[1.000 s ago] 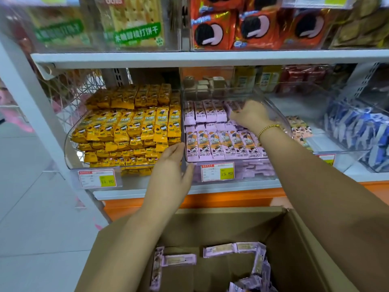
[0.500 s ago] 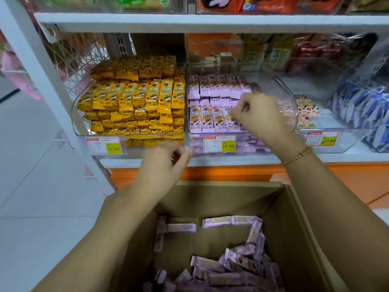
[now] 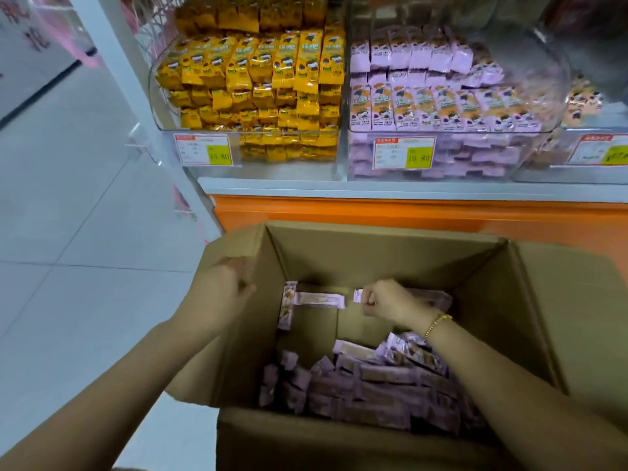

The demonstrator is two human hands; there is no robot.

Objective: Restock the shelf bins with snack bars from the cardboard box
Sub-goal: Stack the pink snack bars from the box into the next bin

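While the right hand (image 3: 384, 300) sits in the cardboard box (image 3: 373, 253) pinching a purple snack bar (image 3: 357, 296) lying crosswise at the back wall, the left hand (image 3: 217, 295) hangs loose over the flap (image 3: 238, 241), empty.

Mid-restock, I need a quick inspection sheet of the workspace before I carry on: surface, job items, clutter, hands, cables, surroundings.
Surface: white shelf ledge above an orange base panel.
Job's things: open cardboard box, purple snack bars heaped inside; purple bin well filled; yellow bin full.
Clutter: nothing seen.
Hands: right hand inside the box, pinching one purple bar; left hand by the box's left flap, blurred, grip unclear.
Cables: nothing seen.
Surroundings: pale tiled floor; price tags on the bin fronts.
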